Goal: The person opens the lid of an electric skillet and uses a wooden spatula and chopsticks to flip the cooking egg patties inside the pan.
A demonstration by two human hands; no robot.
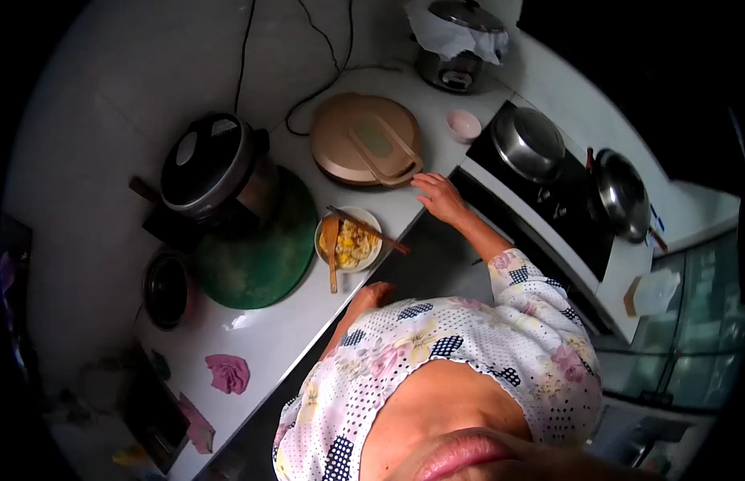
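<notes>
My right hand reaches over the counter's front edge, fingers stretched out and slightly apart, holding nothing. Its fingertips are at the handle end of a closed, beige round electric griddle; whether they touch it I cannot tell. Low by the counter edge is my left hand, its fingers too small and partly hidden to read. Just beyond it sits a white bowl of yellow and pale food. A wooden spatula and a pair of brown chopsticks lie across the bowl.
An electric pressure cooker stands behind a green round board. Purple cloths lie toward the sink side. A pink bowl and a rice cooker are at the back. On the stove are a steel pan and a lidded wok.
</notes>
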